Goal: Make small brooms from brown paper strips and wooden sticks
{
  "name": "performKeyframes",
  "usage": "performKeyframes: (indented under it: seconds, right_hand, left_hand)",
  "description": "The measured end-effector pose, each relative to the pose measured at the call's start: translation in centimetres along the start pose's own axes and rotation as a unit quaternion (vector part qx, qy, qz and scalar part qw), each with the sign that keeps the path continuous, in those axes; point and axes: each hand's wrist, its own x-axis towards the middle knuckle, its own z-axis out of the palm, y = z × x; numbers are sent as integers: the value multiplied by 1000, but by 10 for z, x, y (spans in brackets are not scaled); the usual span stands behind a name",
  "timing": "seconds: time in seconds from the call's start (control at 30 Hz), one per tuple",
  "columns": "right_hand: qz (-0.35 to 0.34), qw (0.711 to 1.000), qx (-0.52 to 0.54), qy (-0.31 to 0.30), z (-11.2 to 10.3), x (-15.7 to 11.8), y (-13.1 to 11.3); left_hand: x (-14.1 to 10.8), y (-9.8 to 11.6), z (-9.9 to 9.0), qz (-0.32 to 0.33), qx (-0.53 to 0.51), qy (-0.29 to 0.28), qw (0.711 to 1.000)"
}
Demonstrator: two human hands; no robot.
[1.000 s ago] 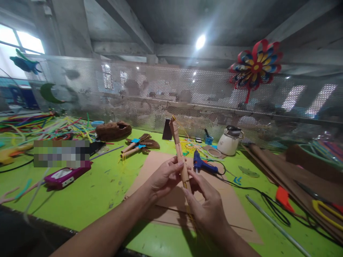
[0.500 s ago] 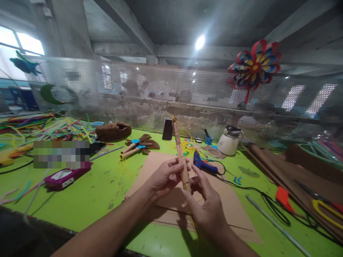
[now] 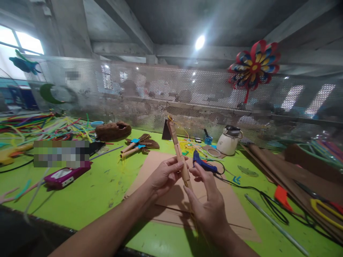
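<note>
My left hand [image 3: 168,174] is closed around the middle of a slim brown paper tube [image 3: 180,157], which stands tilted with its top leaning left and away. A loop of yellow thread hangs from the tube's upper end, and yellow strands trail below its lower end. Close beside that lower end is my right hand [image 3: 207,196], thumb and fingers spread apart. Its thumb is near the tube; whether it touches I cannot tell. Under both hands lies a flat sheet of brown paper [image 3: 152,164]. A blue glue gun [image 3: 203,165] rests just beyond the right hand.
Two finished-looking paper tubes with blue ties [image 3: 131,151] lie left of the sheet. A purple box [image 3: 66,175] and coloured strips [image 3: 66,128] are further left. At right are a black cable [image 3: 273,207], a grey rod [image 3: 276,223], scissors [image 3: 325,214] and a white jug [image 3: 227,141].
The paper tube's top has tipped further left. My right hand's fingers have lifted away from the tube's lower end and spread, while my left hand keeps its hold.
</note>
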Motion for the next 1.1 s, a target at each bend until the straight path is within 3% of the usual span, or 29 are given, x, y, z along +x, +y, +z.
performKeyframes:
  seconds: [0.33, 0.63, 0.8, 0.87, 1.03, 1.1]
  right_hand:
    - [-32, 999, -6, 8, 2, 0, 2]
    - [-107, 994, -27, 5, -2, 4, -3]
    - [-138, 987, -48, 66, -7, 5, -8]
    - [-107, 990, -46, 84, -10, 7, -2]
    - [130, 989, 2, 76, -24, 14, 26]
    - [181, 981, 27, 70, -30, 17, 34]
  left_hand:
    - [0, -1, 1, 15, -3, -9, 1000]
    - [3, -7, 0, 23, -14, 26, 999]
    - [6, -7, -1, 32, -10, 61, 998]
    - [7, -8, -4, 24, 12, 63, 998]
    - [14, -12, -18, 35, 74, 79, 994]
    - [17, -13, -22, 46, 92, 82, 991]
